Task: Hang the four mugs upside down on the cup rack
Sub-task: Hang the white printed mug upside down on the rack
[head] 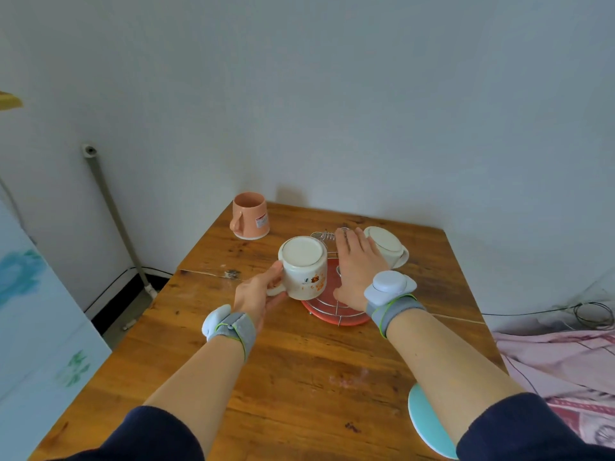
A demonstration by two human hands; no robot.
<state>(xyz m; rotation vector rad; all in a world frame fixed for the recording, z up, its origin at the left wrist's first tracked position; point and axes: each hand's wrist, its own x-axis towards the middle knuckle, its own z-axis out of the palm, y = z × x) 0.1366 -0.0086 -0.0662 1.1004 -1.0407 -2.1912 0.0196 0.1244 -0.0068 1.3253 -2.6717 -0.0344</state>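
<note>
We find the left hand point(258, 296) gripping the inverted white mug point(304, 267) by its handle, just left of the cup rack point(336, 311); the right hand point(356, 264) lies open over it.

1. You face a wooden table point(299, 377) set into a corner of pale walls point(332, 94).
2. A grey pipe point(113, 211) leans against the wall to your left.
3. A pink patterned cloth point(565, 367) lies to your right, with black cables point(592, 314) behind it.
</note>
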